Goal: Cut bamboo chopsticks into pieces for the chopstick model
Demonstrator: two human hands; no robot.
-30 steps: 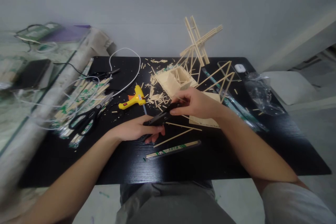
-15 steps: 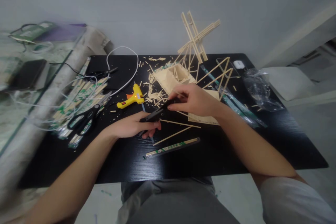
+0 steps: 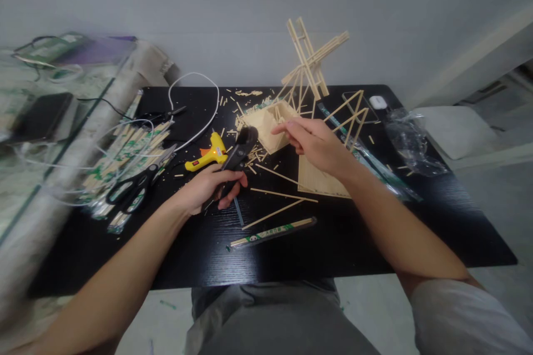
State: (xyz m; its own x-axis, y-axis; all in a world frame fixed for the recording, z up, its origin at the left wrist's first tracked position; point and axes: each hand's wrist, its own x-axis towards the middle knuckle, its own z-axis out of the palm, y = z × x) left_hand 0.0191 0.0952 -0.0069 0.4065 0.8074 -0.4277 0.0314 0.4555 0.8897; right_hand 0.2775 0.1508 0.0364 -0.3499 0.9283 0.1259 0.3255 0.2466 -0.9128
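Note:
My left hand [image 3: 208, 187] grips the handles of black cutting pliers [image 3: 239, 147], whose head points up and away toward a small wooden box [image 3: 266, 119] built of sticks. My right hand [image 3: 316, 141] hovers over a flat wooden stick panel [image 3: 320, 182] with thumb and forefinger pinched; whether a short stick piece is in them I cannot make out. A tall frame of crossed sticks [image 3: 310, 61] stands behind the box. Loose long sticks [image 3: 278, 195] lie on the black table [image 3: 333, 249] between my hands.
A yellow glue gun [image 3: 208, 155] with a white cord lies left of the pliers. Black scissors [image 3: 133, 188] rest on packs of wrapped chopsticks [image 3: 120, 158]. One wrapped chopstick pair [image 3: 272, 233] lies near the front. A plastic bag [image 3: 410, 141] sits at the right edge.
My right hand let go of the pliers' tip and lifted toward the wooden box. My left hand swung the pliers upright, head pointing away.

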